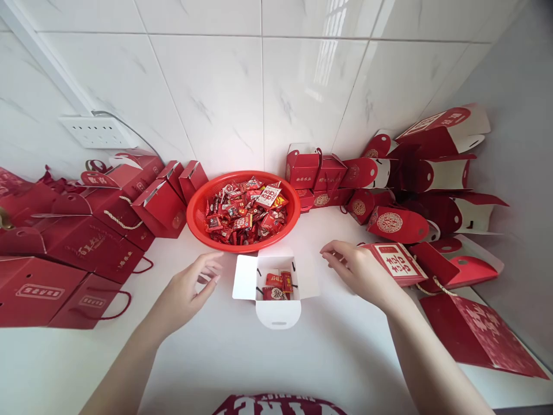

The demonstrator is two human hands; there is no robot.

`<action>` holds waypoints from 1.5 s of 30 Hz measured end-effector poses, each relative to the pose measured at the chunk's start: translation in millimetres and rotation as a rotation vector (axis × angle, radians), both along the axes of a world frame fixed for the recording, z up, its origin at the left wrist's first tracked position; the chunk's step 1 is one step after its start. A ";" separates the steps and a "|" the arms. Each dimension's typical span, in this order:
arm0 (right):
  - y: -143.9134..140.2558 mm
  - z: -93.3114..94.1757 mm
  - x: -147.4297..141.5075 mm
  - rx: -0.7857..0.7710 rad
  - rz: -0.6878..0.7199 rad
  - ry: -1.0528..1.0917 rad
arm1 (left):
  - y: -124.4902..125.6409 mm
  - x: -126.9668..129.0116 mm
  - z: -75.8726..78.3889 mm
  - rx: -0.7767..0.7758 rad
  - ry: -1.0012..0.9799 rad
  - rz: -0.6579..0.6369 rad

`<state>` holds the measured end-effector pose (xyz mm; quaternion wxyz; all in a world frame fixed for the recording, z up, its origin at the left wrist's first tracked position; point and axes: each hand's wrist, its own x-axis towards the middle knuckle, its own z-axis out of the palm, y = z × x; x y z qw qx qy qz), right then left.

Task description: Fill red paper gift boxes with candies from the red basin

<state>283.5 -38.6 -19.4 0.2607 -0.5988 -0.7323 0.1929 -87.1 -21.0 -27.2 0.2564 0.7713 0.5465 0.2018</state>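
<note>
A small open box (276,282) sat on the white counter (224,351) just in front of the red basket (196,213) of wrapped candies (246,210), its white flaps spread wide and a few candies (279,283) already inside. The left hand (190,288) hovered just beside its left flap, fingers loosely spread and holding nothing; the right hand (356,268) was also empty, fingers half curled, near the right flap and touching a flat red box (397,262). The box looked like thin card, light and easily creased, best taken by its side walls or folded flaps. Stacks of red boxes (86,230) crowded both sides, leaving open room only in the middle, toward the near edge.
</note>
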 end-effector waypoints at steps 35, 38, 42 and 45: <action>-26.1 -77.8 -40.6 0.113 0.549 0.409 | -43.1 79.9 -66.4 0.332 -0.031 -0.366; -29.4 -79.7 -46.2 0.106 0.483 0.463 | -41.5 80.2 -66.0 0.322 -0.078 -0.326; -34.8 -85.2 -53.5 0.100 0.332 0.474 | -37.5 77.9 -69.4 0.352 -0.109 -0.325; -37.1 -88.6 -57.7 0.128 0.269 0.513 | -36.2 76.7 -70.8 0.343 -0.125 -0.342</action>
